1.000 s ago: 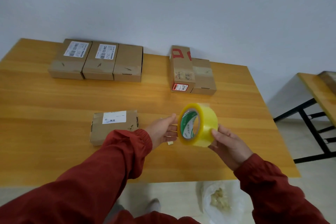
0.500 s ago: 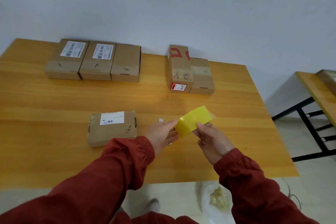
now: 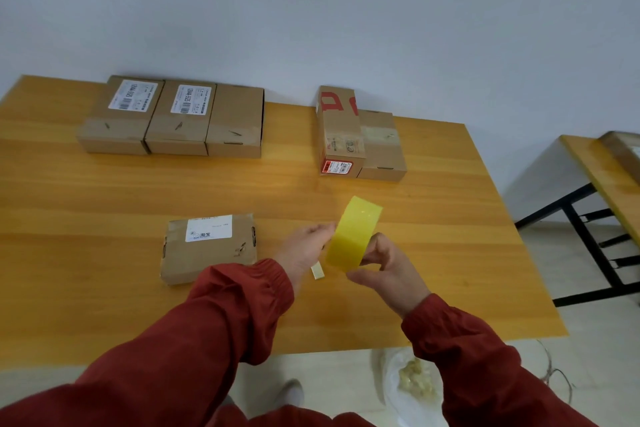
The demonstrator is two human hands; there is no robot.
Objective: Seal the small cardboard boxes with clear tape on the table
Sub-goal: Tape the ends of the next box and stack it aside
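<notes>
Across the worktop [image 3: 104,191], behind the near box [image 3: 209,246], three boxes [image 3: 173,118] stand in a touching row, with two more boxes [image 3: 360,135] behind and to its right. That leaves bare wood around it for taping. Just right of that box we hold the tape roll [image 3: 353,236], probably to free its end. Our right grip [image 3: 388,270] curls round its lower side, and our left grip [image 3: 304,246] pinches its rim. The front edge runs close by.
</notes>
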